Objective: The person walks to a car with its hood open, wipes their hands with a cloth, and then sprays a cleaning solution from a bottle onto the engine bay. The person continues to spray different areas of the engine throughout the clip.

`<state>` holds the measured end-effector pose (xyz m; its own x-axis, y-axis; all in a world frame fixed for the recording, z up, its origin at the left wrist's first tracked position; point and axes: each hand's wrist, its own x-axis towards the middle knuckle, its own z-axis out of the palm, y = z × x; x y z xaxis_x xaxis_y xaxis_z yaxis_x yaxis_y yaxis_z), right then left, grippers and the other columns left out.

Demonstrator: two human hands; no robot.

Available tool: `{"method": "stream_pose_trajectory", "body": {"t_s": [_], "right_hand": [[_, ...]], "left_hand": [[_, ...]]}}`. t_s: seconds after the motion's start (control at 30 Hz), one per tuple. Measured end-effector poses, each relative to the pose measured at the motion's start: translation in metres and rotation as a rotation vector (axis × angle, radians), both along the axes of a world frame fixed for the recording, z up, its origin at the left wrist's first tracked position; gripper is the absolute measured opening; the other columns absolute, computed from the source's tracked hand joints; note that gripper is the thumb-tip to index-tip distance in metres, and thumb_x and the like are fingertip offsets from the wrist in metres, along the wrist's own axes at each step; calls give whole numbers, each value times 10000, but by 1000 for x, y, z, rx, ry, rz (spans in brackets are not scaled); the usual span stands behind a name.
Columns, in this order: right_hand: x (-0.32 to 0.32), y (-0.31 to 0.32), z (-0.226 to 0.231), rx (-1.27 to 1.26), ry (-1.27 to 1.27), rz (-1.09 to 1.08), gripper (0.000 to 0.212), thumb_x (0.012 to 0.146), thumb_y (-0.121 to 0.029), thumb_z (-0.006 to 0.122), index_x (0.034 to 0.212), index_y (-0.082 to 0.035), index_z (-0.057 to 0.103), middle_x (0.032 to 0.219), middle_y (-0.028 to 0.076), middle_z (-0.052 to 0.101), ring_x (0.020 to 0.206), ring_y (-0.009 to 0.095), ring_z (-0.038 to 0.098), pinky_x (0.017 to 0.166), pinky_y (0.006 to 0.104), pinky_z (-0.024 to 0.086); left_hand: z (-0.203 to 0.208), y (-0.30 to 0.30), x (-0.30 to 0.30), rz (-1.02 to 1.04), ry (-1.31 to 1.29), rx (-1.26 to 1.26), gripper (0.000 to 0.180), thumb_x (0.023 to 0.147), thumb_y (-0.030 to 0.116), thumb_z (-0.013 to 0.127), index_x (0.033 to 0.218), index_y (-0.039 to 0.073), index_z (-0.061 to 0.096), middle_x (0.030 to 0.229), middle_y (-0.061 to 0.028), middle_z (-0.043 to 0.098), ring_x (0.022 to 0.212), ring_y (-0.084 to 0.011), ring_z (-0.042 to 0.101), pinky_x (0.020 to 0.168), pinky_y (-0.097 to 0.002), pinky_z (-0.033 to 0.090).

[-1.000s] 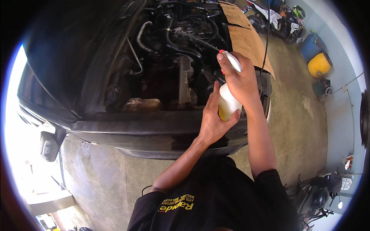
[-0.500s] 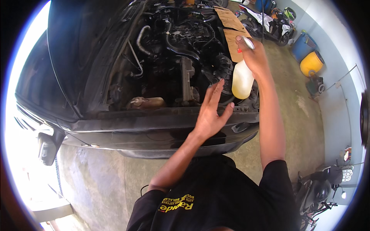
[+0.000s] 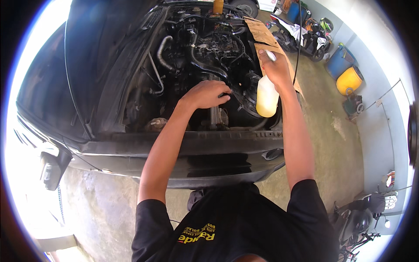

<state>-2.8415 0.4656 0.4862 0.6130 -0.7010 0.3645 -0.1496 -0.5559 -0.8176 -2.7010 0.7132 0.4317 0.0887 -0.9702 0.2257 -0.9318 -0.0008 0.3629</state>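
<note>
My right hand (image 3: 277, 70) grips the neck of a spray bottle (image 3: 267, 98) with a white sprayer head and pale yellow liquid inside. The bottle hangs tilted over the right side of a dark engine bay (image 3: 174, 111). Over the middle of the bay, my left hand (image 3: 207, 94) is held palm down with fingers loosely bent and a gap between thumb and forefinger. It holds nothing that I can see. Under it runs a narrow upright part (image 3: 214, 115), and a black ribbed hose (image 3: 249, 96) lies between the hand and the bottle.
The raised hood (image 3: 91, 56) stands at the left, the bumper (image 3: 196, 163) in front of me. Cardboard (image 3: 262, 32) covers the right fender. A blue drum (image 3: 341, 61), a yellow container (image 3: 349, 81) and a motorcycle (image 3: 301, 39) stand along the right wall. An amber bottle (image 3: 218, 6) stands at the far end.
My left hand has moved left and farther into the engine bay, its spread fingers now bent. The spray bottle, still in my right hand, sits slightly lower and more to the left in view.
</note>
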Motion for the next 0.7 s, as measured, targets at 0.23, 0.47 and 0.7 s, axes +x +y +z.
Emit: {"method": "stream_pose_trajectory", "body": {"t_s": [0.23, 0.47, 0.7], "right_hand": [[6, -1, 2, 12, -25, -20, 491, 1105, -435, 770, 894, 8, 747, 726, 25, 639, 673, 125, 563, 648, 352, 433], [24, -5, -7, -48, -105, -50, 472, 1106, -407, 777, 893, 13, 750, 738, 16, 644, 695, 119, 571, 665, 344, 440], [45, 9, 5, 4, -45, 148, 477, 1089, -469, 767, 987, -3, 783, 769, 78, 722, 761, 194, 675, 719, 397, 518]], "left_hand": [[-33, -11, 24, 21, 35, -126, 337, 1077, 283, 694, 1309, 57, 785, 1204, -132, 785, 1161, -367, 751, 1016, -511, 598], [-39, -16, 23, 42, 29, -79, 311, 1071, 300, 697, 1280, 99, 812, 1193, -110, 787, 1177, -346, 748, 1009, -503, 598], [-38, -13, 27, 60, 25, -2, 295, 1060, 296, 689, 1231, 93, 818, 1188, -104, 788, 1182, -345, 747, 1007, -507, 600]]}}
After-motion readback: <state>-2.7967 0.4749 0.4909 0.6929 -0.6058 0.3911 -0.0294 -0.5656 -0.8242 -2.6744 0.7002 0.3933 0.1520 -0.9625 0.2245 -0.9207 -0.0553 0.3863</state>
